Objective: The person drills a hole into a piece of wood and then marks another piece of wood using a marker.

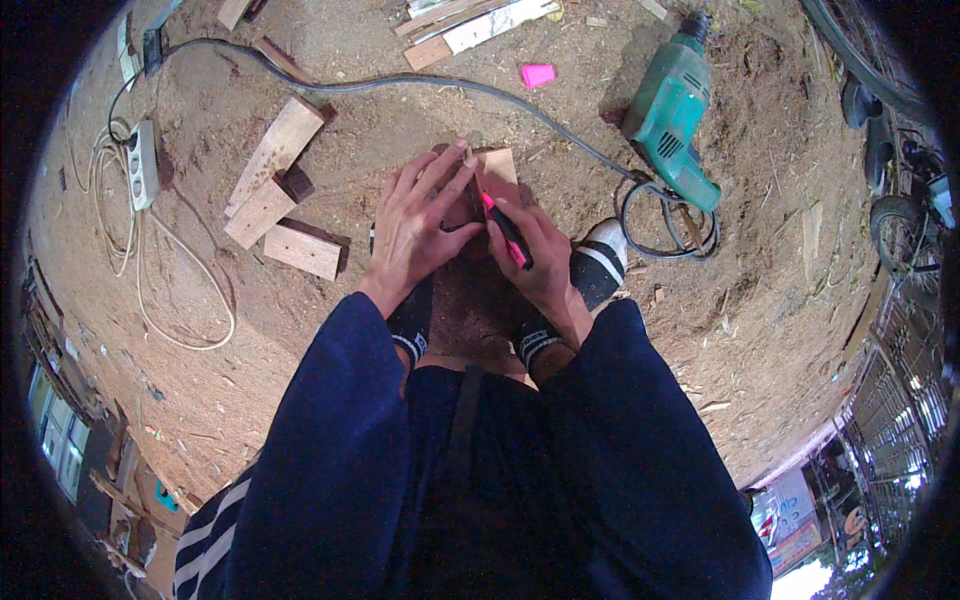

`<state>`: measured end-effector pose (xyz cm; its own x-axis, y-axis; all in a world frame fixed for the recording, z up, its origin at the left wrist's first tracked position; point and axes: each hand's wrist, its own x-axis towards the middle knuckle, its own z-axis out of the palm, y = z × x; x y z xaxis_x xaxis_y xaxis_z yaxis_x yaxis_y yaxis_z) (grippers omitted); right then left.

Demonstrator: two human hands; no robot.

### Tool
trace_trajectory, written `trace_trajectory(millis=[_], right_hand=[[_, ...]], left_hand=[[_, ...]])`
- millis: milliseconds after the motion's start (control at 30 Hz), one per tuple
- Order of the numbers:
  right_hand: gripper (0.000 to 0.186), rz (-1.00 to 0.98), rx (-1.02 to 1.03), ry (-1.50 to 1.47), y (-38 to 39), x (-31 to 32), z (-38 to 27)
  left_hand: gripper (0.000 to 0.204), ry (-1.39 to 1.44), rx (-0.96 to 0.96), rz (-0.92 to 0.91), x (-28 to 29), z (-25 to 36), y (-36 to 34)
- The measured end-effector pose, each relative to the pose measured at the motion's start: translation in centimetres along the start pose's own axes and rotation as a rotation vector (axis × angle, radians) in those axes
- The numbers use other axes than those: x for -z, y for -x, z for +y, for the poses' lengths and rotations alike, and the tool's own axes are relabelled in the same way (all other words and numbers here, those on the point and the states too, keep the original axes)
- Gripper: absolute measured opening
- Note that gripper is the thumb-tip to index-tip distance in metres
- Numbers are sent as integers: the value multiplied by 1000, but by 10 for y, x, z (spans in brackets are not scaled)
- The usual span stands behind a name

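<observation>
Here we have the pink-and-black marker [515, 245], slanting between our hands with its pink end toward the pale wood block [503, 165], and our right hand [537, 250] is closed around its barrel, thumb on one side, fingers on the other. Whether the tip touches the wood, we can't tell. It looks a light, stiff thing, smooth enough to turn if pinched loosely, so we'd take it low on the barrel, clear of the tip.

Just beside it, our left hand [425, 215] lies with fingers stretched forward at the block's near left side, thumb reaching toward the marker; whether those fingers clamp or merely press, we can't see. The block looks rigid and sturdy, probably light, best steadied by its edges.

Outward we go! A striped shoe [600, 265] sits right by our right hand. Off to our left, three cut wood pieces [262, 212] lie close together on the sandy ground [330, 385]. Ahead, a pink cap [538, 75] lies alone; to our right rests the green power drill [668, 125], and far left, a white power strip [143, 168] among its coiled cord.
</observation>
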<state>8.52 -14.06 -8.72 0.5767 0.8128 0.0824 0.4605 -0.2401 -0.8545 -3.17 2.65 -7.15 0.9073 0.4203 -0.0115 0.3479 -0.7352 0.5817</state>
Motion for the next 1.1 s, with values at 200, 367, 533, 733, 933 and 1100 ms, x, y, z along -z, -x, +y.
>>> trace_trajectory(millis=[200, 367, 533, 733, 933, 1100], right_hand=[[35, 79, -35, -31, -4, 1, 1], [32, 46, -97, -56, -3, 1, 2], [34, 87, -37, -56, -7, 0, 3], [34, 88, -26, -59, -9, -1, 3], [36, 67, -26, -36, -7, 0, 4], [37, 35, -14, -53, -12, 0, 4]], left_hand=[[92, -5, -2, -5, 2, 2, -2], [94, 7, -9, -6, 1, 0, -1], [96, 6, -13, -5, 1, 1, -3], [96, 2, -10, 2, 0, 0, -1], [94, -6, -4, 3, 1, 2, -2], [91, -14, -9, 7, 1, 3, -1]])
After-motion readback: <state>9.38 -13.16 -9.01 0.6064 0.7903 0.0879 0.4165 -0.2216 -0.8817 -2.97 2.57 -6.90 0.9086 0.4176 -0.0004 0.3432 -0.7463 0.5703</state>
